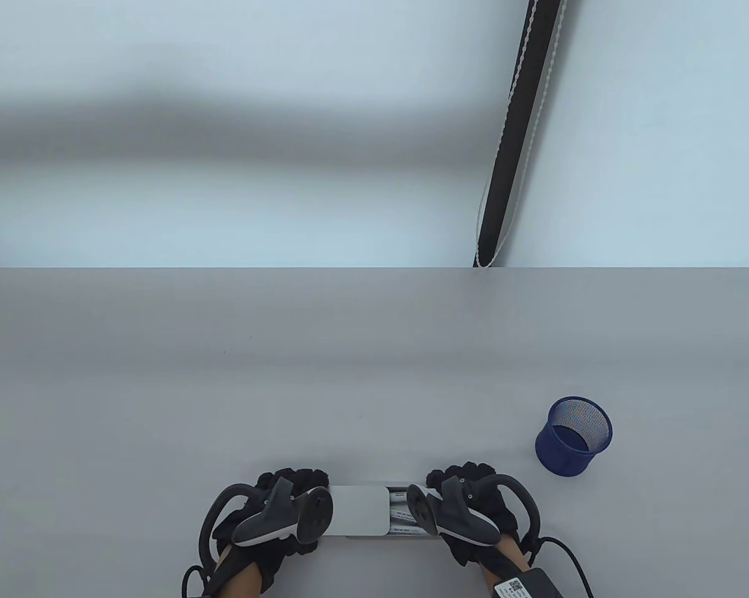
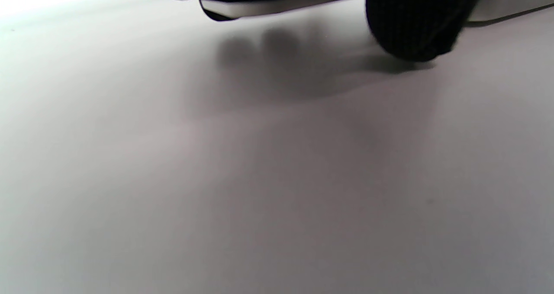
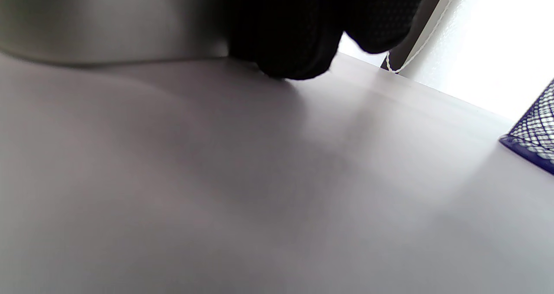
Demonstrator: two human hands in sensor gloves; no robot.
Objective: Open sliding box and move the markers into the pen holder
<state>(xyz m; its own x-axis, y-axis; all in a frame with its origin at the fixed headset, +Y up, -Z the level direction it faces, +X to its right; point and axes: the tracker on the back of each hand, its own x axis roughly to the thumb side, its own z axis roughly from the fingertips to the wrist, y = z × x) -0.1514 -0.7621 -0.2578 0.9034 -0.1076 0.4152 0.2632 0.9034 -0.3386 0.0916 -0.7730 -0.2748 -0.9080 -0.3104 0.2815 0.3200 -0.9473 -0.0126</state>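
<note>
Flanking one half-open sliding box: two hands, one pen holder.

One sliding box, low centre of the table view, partly slid open. Markers in its open part: at least two, exact count unclear. One blue mesh pen holder, lower right. Two gloved hands: left, right. One tabletop.

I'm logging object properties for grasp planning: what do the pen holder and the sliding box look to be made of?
The pen holder looks like blue wire mesh, probably coated metal: an open weave shows through its wall. The sliding box has a smooth, pale grey matte cover, likely plastic or card; the pictures leave that open.
</note>
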